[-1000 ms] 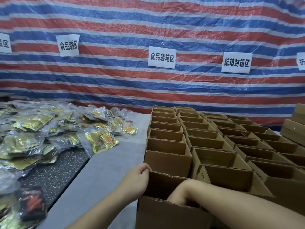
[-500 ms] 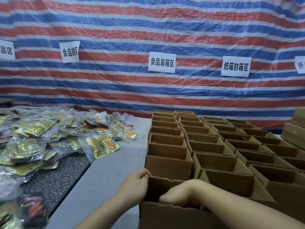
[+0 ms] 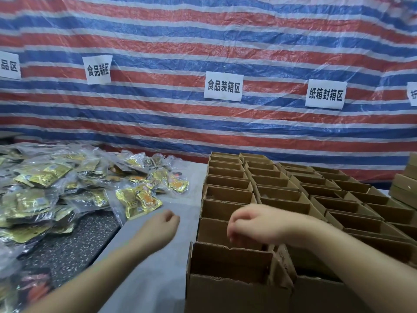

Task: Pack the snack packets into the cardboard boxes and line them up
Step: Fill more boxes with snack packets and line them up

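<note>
My left hand [image 3: 163, 224] hangs over the grey tabletop [image 3: 144, 267] with its fingers loosely curled and nothing in them. My right hand [image 3: 252, 224] hovers above the near cardboard boxes [image 3: 225, 263], fingers drooping; it looks empty, though motion blur leaves me unsure. The nearest snack packet [image 3: 137, 203], gold with an orange patch, lies just ahead and to the left of my left fingers, its long side running roughly across my reach. Behind it the packet pile [image 3: 45, 188] spreads further left. The left hand is plainly the nearer one; the right would have to cross over the box rows [image 3: 282, 188].
</note>
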{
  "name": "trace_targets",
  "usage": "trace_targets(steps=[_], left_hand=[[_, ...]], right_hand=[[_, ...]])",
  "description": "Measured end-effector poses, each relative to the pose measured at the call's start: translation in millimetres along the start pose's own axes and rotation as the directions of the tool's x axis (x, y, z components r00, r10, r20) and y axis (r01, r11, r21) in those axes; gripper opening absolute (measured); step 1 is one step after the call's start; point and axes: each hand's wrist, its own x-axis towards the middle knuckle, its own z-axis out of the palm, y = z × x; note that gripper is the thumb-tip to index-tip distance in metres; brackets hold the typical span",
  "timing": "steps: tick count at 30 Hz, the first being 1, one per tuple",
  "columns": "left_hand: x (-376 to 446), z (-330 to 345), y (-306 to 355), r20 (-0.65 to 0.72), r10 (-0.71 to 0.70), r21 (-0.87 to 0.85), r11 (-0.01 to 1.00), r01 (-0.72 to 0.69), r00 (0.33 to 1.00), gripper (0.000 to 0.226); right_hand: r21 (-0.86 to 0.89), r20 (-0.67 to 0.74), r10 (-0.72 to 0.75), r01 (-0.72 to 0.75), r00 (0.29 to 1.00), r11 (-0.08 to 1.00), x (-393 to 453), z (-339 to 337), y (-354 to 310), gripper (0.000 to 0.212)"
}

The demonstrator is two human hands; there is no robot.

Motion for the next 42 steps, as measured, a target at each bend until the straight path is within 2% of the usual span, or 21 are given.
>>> trace_targets(steps=[2,5,7,9,13,15,17,18,20,24,28,30,32,34,37,39,42], left_hand=[[36.6,-7.6,-13.3,-0.059,-0.076,-0.011,0.997,0.075,0.995,0.026],[91.3,-16.7,-37.7,-0.164,-0.242,-0.048,0.97,0.237,0.956,0.026],[123.9,-19.4,-54.9,-0.183,-0.349,-0.084,0.937,0.339,0.919,0.048],[152.5,-15.9,-73.6,-0.203,-0.405,-0.088,0.914,0.395,0.891,0.062],[198.8,1.0,-106.6,-0.31,-0.443,0.042,0.878,0.478,0.841,0.071],[221.2,6.5,-118.8,-0.378,-0.496,0.038,0.835,0.549,0.781,0.094],[243.2,9.6,-129.6,-0.409,-0.57,-0.062,0.796,0.602,0.712,0.124],[251.5,11.8,-133.9,-0.406,-0.604,-0.126,0.78,0.613,0.686,0.132],[265.4,17.3,-141.6,-0.403,-0.639,-0.184,0.758,0.626,0.655,0.138],[277.2,36.5,-154.8,-0.498,-0.613,-0.103,0.745,0.659,0.614,0.133],[270.6,41.2,-154.0,-0.571,-0.513,-0.011,0.786,0.619,0.641,0.112],[266.1,29.1,-149.4,-0.564,-0.524,-0.055,0.795,0.604,0.638,0.107],[258.5,17.2,-147.8,-0.53,-0.532,-0.11,0.816,0.568,0.661,0.111],[245.9,7.7,-145.2,-0.485,-0.505,-0.145,0.852,0.504,0.714,0.105],[222.4,-12.4,-121.9,-0.413,-0.497,-0.343,0.861,0.376,0.763,0.065],[204.1,-27.2,-94.9,-0.355,-0.437,-0.457,0.852,0.254,0.827,0.045],[164.6,-47.3,-40.6,-0.328,-0.296,-0.541,0.837,0.079,0.897,0.049]], right_hand=[[-0.052,-0.165,-0.015,0.006,0.986,0.999,16.4,-11.3,3.8,0.02],[-0.095,-0.291,-0.024,-0.004,0.956,0.995,50.6,-22.4,10.5,0.017],[-0.104,-0.333,-0.033,-0.002,0.942,0.995,74.8,-26.2,17.5,0.015],[-0.135,-0.346,-0.054,0.007,0.937,0.991,97.3,-29.0,23.2,0.014],[-0.236,-0.315,-0.104,0.028,0.943,0.971,132.6,-35.6,33.7,0.014],[-0.259,-0.302,-0.122,0.041,0.945,0.965,145.5,-37.4,41.2,0.013],[-0.287,-0.278,-0.144,0.061,0.95,0.956,152.9,-39.1,46.3,0.015],[-0.294,-0.269,-0.162,0.079,0.949,0.952,154.6,-40.1,47.5,0.017],[-0.282,-0.275,-0.206,0.126,0.939,0.951,156.3,-43.2,47.2,0.021],[-0.273,-0.293,-0.261,0.181,0.92,0.945,158.1,-46.8,42.4,0.018],[-0.38,-0.273,-0.281,0.165,0.92,0.91,154.7,-43.3,42.2,0.027],[-0.432,-0.27,-0.276,0.14,0.922,0.891,149.7,-43.4,43.4,0.028],[-0.431,-0.285,-0.259,0.119,0.923,0.895,142.1,-45.7,43.1,0.03],[-0.402,-0.297,-0.234,0.101,0.926,0.91,133.0,-47.1,41.3,0.032],[-0.33,-0.334,-0.208,0.093,0.919,0.939,117.1,-45.8,33.8,0.033],[-0.254,-0.366,-0.199,0.108,0.909,0.961,106.1,-42.1,25.2,0.032],[-0.084,-0.418,-0.183,0.163,0.89,0.983,91.5,-34.1,7.8,0.035]])
